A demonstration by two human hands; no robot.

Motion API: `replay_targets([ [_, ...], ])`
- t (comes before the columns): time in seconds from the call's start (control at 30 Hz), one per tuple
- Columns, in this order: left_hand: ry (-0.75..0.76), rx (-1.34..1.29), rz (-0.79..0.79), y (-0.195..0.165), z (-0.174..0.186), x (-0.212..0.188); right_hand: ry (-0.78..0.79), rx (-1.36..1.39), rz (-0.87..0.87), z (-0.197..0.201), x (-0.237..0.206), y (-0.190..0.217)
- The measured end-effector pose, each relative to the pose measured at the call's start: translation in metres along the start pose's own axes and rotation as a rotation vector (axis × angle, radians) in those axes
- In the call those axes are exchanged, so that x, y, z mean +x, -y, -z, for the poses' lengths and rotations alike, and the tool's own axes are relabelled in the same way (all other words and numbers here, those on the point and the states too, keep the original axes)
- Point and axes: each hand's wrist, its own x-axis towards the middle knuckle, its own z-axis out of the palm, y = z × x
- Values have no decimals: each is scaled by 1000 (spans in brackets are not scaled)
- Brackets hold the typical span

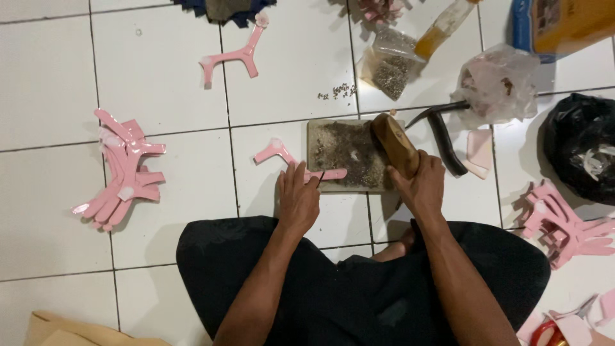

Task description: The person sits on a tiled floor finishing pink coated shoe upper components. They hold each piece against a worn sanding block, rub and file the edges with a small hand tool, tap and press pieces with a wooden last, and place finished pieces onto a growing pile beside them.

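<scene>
On the white tiled floor [57,211] the worn grey block [346,154] lay before your knees, your right hand [419,182] was wrapped tight around the wooden mallet [394,144] over it, and your left hand [298,195], fingers narrowly pinched, pressed the pink strap piece [291,161] against its edge.

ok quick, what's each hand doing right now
Left hand: fingers pinched on a thin dark tool, pressing the pink strap to the work block.
Right hand: closed around the wooden mallet.
</scene>
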Motion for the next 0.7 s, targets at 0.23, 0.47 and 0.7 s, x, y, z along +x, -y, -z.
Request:
replay_targets([
  [0.23,195,-422,108,-28,24,-5,-347,101,230,44,-52,40],
  [0.47,97,-599,-30,-150,36,-4,382,751,49,116,-131,62],
  [0.7,26,-1176,390,-154,59,23,-440,675,-333,178,-92,-146],
])
